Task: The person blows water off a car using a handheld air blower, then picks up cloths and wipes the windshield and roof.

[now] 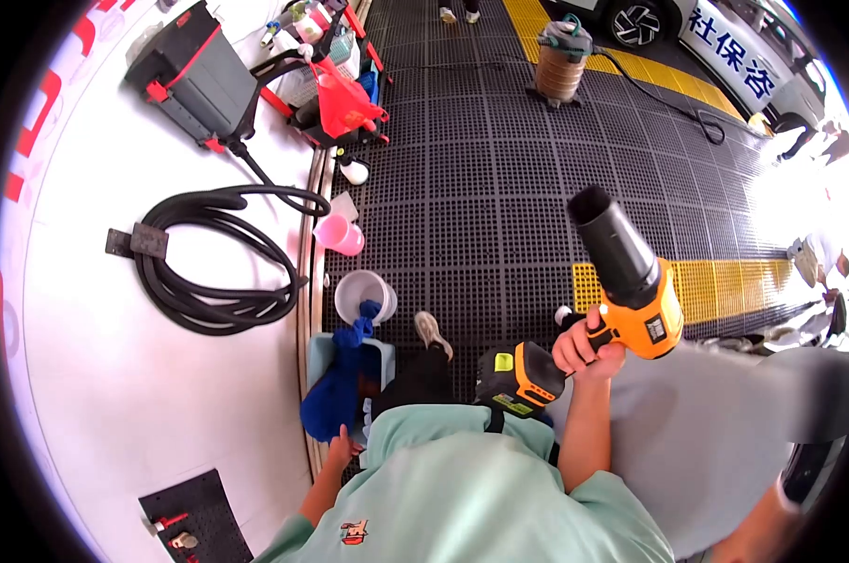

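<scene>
My right hand is wrapped round the handle of an orange and black cordless blower. Its black nozzle points up and away, and its battery sits below the hand at my waist. My left hand is low at the left, a finger stretched out, with nothing visible in it. Just beyond it a blue cloth hangs over the edge of a light blue bin. The cloth's upper end reaches into a white bucket.
A pink jug and a spray bottle stand along the left wall, near a coiled black hose. A vacuum stands ahead. A grey surface and another person's arm are at the right.
</scene>
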The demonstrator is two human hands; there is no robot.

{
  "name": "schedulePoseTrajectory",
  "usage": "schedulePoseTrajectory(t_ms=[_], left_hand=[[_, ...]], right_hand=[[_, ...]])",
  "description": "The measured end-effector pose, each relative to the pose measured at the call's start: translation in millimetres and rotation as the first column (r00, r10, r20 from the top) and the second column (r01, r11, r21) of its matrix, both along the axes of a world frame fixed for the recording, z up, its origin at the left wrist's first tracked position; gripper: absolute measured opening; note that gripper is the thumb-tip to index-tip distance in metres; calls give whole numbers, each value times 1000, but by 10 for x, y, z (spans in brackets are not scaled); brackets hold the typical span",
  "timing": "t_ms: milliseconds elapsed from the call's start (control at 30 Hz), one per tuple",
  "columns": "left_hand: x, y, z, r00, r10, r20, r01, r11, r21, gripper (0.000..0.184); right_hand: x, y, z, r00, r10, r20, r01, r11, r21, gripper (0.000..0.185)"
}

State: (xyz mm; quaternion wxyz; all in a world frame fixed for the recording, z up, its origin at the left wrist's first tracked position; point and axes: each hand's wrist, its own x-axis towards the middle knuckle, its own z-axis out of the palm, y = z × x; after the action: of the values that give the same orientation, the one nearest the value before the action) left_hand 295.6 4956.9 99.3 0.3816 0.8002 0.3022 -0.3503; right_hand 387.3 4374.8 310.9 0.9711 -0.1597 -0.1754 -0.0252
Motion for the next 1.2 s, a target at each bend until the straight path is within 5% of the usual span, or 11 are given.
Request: schedulePoseTrajectory(t_ms=[67,133,267,400,467,533,667,733,800,933,1200], left_hand=[[296,-43,-28,997,56,-48,-57,998,-10,88],[670,-113,33,990,-136,-19,138,982,131,87],[1520,222,-697,988,-117,-100,125,988,87,87],[2825,200,-872,971,-239,26,220,927,303,88],[3692,334,-800,994,-55,-92,34,976,-215,87],[4498,131,-476,992,-40,-120,16,982,-189,85],[5914,-248,-384,999,-42,-17,40,992,-121,78],[6524,-542,-297,978,-206,-14,206,978,-18,68],[7009,-779,-366,983,-177,-39,176,984,-23,60],[7881,-1329,-313,994,-94,-58,94,996,-13,55],[8986,-2254,-359,976,91,-196,-111,989,-94,54]], right_hand=[[397,-126,-54,990,-126,-68,125,992,-25,37],[841,-288,-90,954,-209,-215,208,978,-27,37],[1660,-712,-476,744,-404,-532,330,915,-233,37],[1908,-1231,-1594,120,-606,-786,311,775,-550,18],[1865,-1256,-1927,-132,-705,-697,47,698,-715,7],[1339,-1419,-2953,-67,-841,-538,-218,538,-814,7],[1401,-612,-2461,-88,-706,-703,-614,595,-520,24],[701,-507,-3691,-188,-551,-813,-589,726,-356,23],[1405,-261,-3127,-312,-488,-816,-689,707,-160,21],[2996,-706,-2784,-349,-473,-809,-697,708,-114,19],[6903,-3256,-3042,-243,-681,-691,-349,725,-593,18]])
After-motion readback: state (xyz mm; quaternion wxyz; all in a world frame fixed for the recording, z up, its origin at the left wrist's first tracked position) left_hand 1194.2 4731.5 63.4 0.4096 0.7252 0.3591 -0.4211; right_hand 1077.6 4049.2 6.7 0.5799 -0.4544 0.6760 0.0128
